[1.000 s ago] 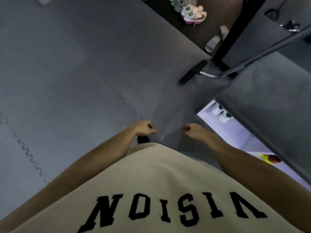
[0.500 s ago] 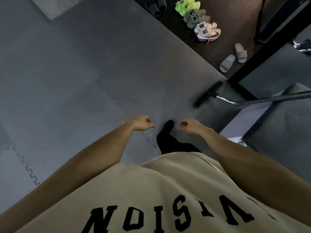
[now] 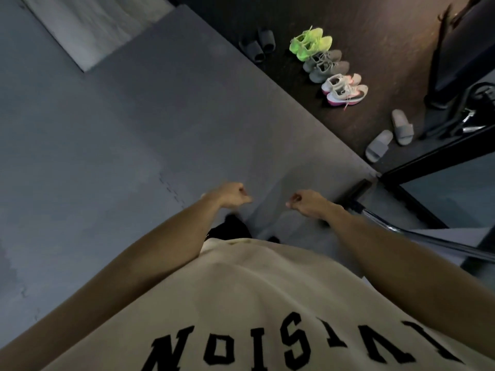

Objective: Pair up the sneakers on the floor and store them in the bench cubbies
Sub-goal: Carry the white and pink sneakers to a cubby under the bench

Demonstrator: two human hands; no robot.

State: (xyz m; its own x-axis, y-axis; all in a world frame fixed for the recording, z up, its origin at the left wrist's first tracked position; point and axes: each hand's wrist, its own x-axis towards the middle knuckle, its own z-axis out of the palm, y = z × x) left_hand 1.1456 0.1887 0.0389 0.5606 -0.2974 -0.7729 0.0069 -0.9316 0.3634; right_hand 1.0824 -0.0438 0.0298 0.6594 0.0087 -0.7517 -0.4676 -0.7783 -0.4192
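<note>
Three pairs of sneakers stand in a row on the dark floor at the upper right: a neon green pair (image 3: 312, 44), a grey pair (image 3: 326, 65) and a white pair with pink soles (image 3: 345, 89). My left hand (image 3: 230, 195) and my right hand (image 3: 305, 202) hang in front of my body over the grey mat, fingers curled into loose fists, holding nothing. Both hands are far from the sneakers. No cubby shows in this frame.
Grey foam mat (image 3: 120, 156) covers most of the floor. Dark slides (image 3: 258, 45) lie left of the sneakers, light grey slides (image 3: 391, 133) to their right. A vacuum head and metal tube (image 3: 375, 212) lie at my right. A black frame (image 3: 428, 159) edges the right side.
The view has swung away from the bench and its lit cubbies toward the row of sneakers, which now sit closer in view. Both hands stay curled and hold nothing.
</note>
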